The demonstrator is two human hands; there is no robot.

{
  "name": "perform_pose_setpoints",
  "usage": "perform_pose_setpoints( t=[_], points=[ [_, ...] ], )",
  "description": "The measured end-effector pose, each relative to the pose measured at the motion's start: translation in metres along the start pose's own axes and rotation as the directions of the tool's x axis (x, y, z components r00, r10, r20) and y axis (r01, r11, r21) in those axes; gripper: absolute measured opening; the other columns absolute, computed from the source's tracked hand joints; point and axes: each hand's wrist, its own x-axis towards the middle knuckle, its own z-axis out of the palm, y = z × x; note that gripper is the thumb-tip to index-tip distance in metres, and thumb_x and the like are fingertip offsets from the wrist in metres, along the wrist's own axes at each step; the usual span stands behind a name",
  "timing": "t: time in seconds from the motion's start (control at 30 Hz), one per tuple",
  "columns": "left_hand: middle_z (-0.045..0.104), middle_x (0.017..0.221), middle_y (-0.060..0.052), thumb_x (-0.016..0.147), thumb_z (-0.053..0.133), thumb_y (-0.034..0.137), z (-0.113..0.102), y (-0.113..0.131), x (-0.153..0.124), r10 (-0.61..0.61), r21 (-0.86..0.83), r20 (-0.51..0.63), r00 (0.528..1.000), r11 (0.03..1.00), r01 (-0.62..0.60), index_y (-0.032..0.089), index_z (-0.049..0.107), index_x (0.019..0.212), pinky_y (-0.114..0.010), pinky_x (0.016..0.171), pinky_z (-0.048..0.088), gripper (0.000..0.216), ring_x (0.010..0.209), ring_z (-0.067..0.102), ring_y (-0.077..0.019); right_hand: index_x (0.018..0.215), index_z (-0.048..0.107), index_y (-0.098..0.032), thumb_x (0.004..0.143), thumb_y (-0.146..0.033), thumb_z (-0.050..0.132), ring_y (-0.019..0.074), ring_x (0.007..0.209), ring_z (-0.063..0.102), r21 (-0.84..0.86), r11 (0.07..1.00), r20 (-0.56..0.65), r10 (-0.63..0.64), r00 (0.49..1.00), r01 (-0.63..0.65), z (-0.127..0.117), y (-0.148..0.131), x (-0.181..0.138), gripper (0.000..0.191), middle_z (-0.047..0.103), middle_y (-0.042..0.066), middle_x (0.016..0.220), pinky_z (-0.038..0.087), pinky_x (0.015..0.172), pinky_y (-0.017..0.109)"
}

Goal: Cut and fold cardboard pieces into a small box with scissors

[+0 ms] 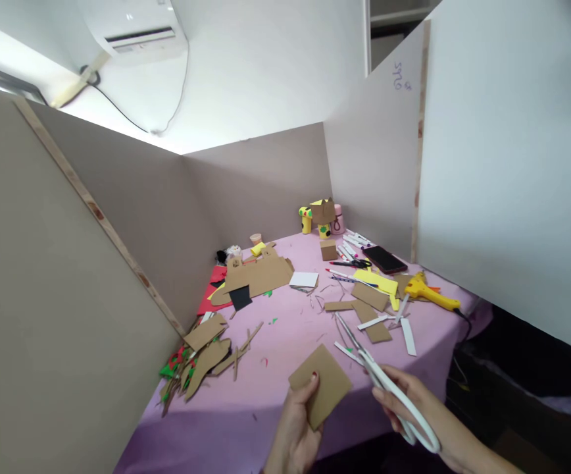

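Observation:
Near the front edge of the table, my left hand grips a squarish piece of brown cardboard, thumb on top and fingers beneath it. To its right, my right hand is closed around a pair of white-handled scissors. The scissors' metal blades point up and to the left, away from me, and lie nearly together. A small gap separates the blades from the held cardboard. Beyond the scissors lie a narrow white strip and cut brown cardboard pieces.
A yellow glue gun with a cord, a dark phone, black scissors and several markers are at right. Cardboard scraps pile up at left, before a large cardboard sheet. Grey partitions enclose the pink-covered table.

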Motion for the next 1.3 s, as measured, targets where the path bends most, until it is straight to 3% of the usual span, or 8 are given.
perform_pose_setpoints(
  t=[0.1, 0.23, 0.53, 0.77, 0.9, 1.0, 1.13, 1.3],
  points=[
    [0.073, 0.075, -0.009, 0.068, 0.067, 0.011, -0.002, 0.002, -0.012, 0.004, 0.056, 0.09, 0.996, 0.998, -0.01, 0.011, 0.056, 0.098, -0.026, 0.06, 0.051, 0.032, 0.067, 0.068, -0.0198, 0.109, 0.047, -0.019, 0.073, -0.041, 0.067, 0.0098, 0.053, 0.052, 0.006, 0.996, -0.029, -0.084, 0.996, 0.084, -0.003, -0.017, 0.005, 0.047, 0.052, -0.006, 0.065, 0.038, 0.046, 0.02],
    [0.072, 0.087, -0.012, 0.065, 0.07, 0.016, -0.001, 0.008, -0.032, -0.029, 0.224, 0.286, 0.958, 0.974, -0.038, 0.011, 0.06, 0.102, -0.03, 0.068, 0.05, 0.039, 0.076, 0.067, -0.0227, 0.116, 0.046, -0.018, 0.071, -0.031, 0.07, 0.014, 0.074, 0.056, -0.002, 0.98, 0.097, -0.2, 0.975, 0.201, -0.002, -0.04, 0.008, 0.053, 0.059, -0.001, 0.079, 0.044, 0.069, 0.025],
    [0.071, 0.079, -0.01, 0.058, 0.075, 0.019, -0.002, 0.013, -0.043, -0.174, 0.42, 0.454, 0.874, 0.907, -0.038, 0.012, 0.067, 0.088, -0.027, 0.069, 0.045, 0.032, 0.07, 0.064, -0.0197, 0.114, 0.059, -0.021, 0.062, -0.002, 0.059, 0.0133, 0.065, 0.054, -0.252, 0.934, 0.284, -0.178, 0.942, 0.253, 0.006, -0.057, -0.003, 0.055, 0.061, -0.004, 0.072, 0.041, 0.057, 0.021],
    [0.068, 0.095, -0.011, 0.062, 0.072, 0.013, -0.004, 0.025, -0.045, -0.142, 0.396, 0.536, 0.832, 0.913, -0.099, 0.016, 0.062, 0.104, -0.03, 0.077, 0.045, 0.043, 0.083, 0.063, -0.0223, 0.12, 0.054, -0.018, 0.065, -0.006, 0.061, 0.0172, 0.073, 0.059, -0.154, 0.96, 0.258, -0.19, 0.947, 0.234, 0.012, -0.049, -0.014, 0.056, 0.067, 0.001, 0.083, 0.046, 0.069, 0.027],
    [0.058, 0.123, -0.015, 0.066, 0.072, 0.032, -0.008, 0.029, -0.038, 0.046, 0.135, 0.45, 0.892, 0.984, -0.119, 0.021, 0.044, 0.128, -0.036, 0.088, 0.042, 0.069, 0.107, 0.057, -0.0276, 0.12, 0.051, -0.02, 0.07, -0.02, 0.067, 0.0202, 0.079, 0.06, -0.037, 0.975, 0.113, -0.214, 0.97, 0.22, 0.008, -0.048, -0.012, 0.053, 0.066, 0.005, 0.088, 0.048, 0.071, 0.03],
    [0.051, 0.133, -0.013, 0.062, 0.073, 0.043, -0.01, 0.006, -0.03, 0.107, -0.121, 0.327, 0.939, 0.99, -0.071, 0.023, 0.044, 0.127, -0.038, 0.091, 0.042, 0.075, 0.117, 0.05, -0.0292, 0.12, 0.05, -0.023, 0.073, -0.028, 0.067, 0.0219, 0.087, 0.059, 0.048, 0.964, 0.013, -0.262, 0.965, 0.261, 0.01, -0.049, -0.009, 0.05, 0.065, 0.005, 0.091, 0.048, 0.076, 0.031],
    [0.062, 0.119, -0.011, 0.056, 0.078, 0.039, 0.001, -0.028, -0.029, 0.078, -0.3, 0.24, 0.968, 0.954, -0.002, 0.022, 0.051, 0.12, -0.036, 0.091, 0.044, 0.072, 0.113, 0.054, -0.0286, 0.12, 0.05, -0.022, 0.072, -0.031, 0.068, 0.0189, 0.076, 0.058, 0.011, 0.962, -0.064, -0.272, 0.96, 0.274, 0.022, -0.049, -0.011, 0.051, 0.063, 0.002, 0.083, 0.048, 0.069, 0.028],
    [0.072, 0.092, -0.01, 0.065, 0.073, 0.025, 0.015, -0.03, -0.035, 0.073, -0.214, 0.041, 0.996, 0.975, -0.062, 0.016, 0.061, 0.098, -0.035, 0.08, 0.052, 0.036, 0.094, 0.065, -0.0277, 0.117, 0.05, -0.02, 0.07, -0.033, 0.069, 0.0206, 0.077, 0.062, 0.017, 0.971, -0.082, -0.236, 0.968, 0.238, 0.036, -0.042, -0.017, 0.052, 0.065, 0.005, 0.087, 0.05, 0.073, 0.03]
  ],
)
